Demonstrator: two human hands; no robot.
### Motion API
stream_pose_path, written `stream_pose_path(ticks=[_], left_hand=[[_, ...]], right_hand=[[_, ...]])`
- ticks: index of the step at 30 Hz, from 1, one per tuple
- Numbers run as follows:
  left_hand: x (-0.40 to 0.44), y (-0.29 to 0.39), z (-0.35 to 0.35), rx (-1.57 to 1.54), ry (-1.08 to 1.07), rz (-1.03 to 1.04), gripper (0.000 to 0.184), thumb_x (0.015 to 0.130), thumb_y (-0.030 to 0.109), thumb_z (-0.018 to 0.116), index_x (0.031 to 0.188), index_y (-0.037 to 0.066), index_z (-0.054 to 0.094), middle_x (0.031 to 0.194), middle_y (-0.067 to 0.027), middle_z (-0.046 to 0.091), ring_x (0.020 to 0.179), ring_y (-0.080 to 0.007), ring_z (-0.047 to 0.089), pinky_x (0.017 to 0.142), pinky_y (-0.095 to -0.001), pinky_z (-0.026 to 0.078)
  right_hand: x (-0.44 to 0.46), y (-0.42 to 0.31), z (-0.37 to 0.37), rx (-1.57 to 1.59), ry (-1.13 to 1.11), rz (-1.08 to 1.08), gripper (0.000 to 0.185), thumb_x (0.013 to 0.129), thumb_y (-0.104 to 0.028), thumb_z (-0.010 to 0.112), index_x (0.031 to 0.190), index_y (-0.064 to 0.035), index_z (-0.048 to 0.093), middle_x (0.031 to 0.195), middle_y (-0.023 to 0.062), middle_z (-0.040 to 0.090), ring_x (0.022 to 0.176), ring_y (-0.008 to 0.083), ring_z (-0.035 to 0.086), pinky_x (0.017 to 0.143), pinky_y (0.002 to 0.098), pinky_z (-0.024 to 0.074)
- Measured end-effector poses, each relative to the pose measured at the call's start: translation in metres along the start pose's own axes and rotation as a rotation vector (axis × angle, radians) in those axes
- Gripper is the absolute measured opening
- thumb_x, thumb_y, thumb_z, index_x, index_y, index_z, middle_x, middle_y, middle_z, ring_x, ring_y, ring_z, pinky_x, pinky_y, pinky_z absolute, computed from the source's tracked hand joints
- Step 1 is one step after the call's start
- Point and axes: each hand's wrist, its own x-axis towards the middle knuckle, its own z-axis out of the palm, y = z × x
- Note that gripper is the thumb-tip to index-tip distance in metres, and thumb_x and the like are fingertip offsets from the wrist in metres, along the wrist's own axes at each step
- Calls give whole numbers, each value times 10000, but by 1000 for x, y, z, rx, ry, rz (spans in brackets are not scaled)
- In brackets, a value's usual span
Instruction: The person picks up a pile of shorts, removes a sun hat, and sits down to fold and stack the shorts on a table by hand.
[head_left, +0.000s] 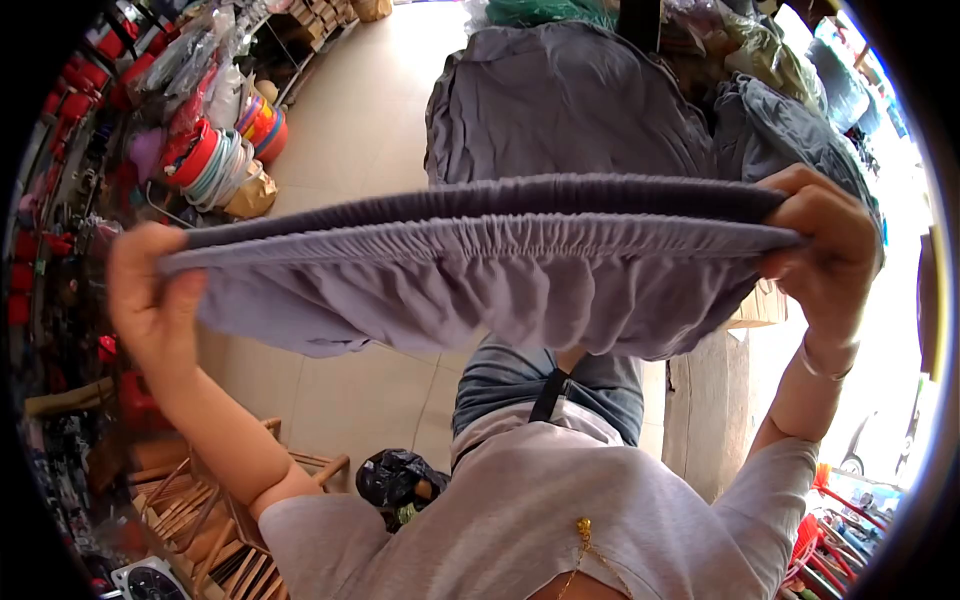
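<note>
A grey-purple cloth garment (480, 290) with a gathered elastic edge is stretched wide across the view in front of my body. My left hand (155, 300) grips one end of the elastic edge, fingers wrapped round it and slightly blurred. At the other end, my right hand (825, 235) is closed on the same edge. Between the two hands the opening shows a darker inner side, and the lower cloth hangs in folds. Beyond it lies a dark grey cloth (570, 105), spread out with a rumpled surface.
More grey cloth (790, 130) lies at the upper right beside plastic bags. Red goods and a coiled hose (215, 170) line the left side. Below are a wooden rack (230, 540) and a black plastic bag (395, 478). A wooden post (705, 410) stands right of my legs.
</note>
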Motion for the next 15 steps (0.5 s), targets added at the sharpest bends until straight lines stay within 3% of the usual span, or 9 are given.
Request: stream_pose_path(ticks=[2,4,6,8,10,11,13,15], left_hand=[[20,19,-14,-84,34,18,552,842,133,724,1301,-50,475,1115,-50,589,956,-108,558,882,-228,411],[32,31,-33,-60,-4,51,619,846,208,729,1331,-57,451,1075,-45,601,938,-92,553,870,-221,411],[46,38,-54,-13,-7,86,681,843,272,727,1351,-72,432,1057,-40,599,928,-89,551,867,-220,411],[68,43,-72,36,-5,119,714,847,326,711,1358,-83,424,1072,-44,599,947,-93,554,876,-230,414],[94,41,-65,-7,-49,101,662,865,355,673,1338,-62,472,1144,-64,609,999,-99,564,899,-261,430],[110,42,-51,-12,-45,121,662,865,355,673,1338,-62,472,1144,-64,609,999,-99,564,899,-261,430],[146,41,-18,199,-94,107,513,885,243,652,1306,-25,529,1181,-76,613,1018,-102,573,915,-252,430],[176,22,21,34,-157,-34,378,896,126,616,1263,37,589,1064,-47,654,923,-79,575,840,-210,430]], right_hand=[[5,-15,-19,32,18,-36,278,801,-200,773,909,25,649,848,94,643,658,95,560,574,225,421],[5,-21,-30,41,108,-107,314,831,-196,742,1013,31,624,805,67,609,622,71,513,549,209,388],[-1,-17,-54,0,120,-105,339,849,-275,713,1015,-18,567,816,36,548,669,45,455,585,189,352],[-2,-28,-69,-2,257,54,354,851,-257,698,1079,-14,578,870,47,586,646,44,494,550,174,371],[11,-37,-78,73,431,320,381,853,-240,682,1143,-10,589,924,58,625,623,42,533,516,158,391],[32,-25,-84,103,397,333,361,866,-201,670,1166,-13,598,939,66,645,633,48,560,514,159,411],[71,-1,-89,118,301,369,314,895,-165,646,1166,-11,608,945,72,672,667,68,611,546,178,460],[113,3,-71,140,253,459,232,900,-154,667,1049,20,632,848,71,682,725,128,665,648,253,538]])
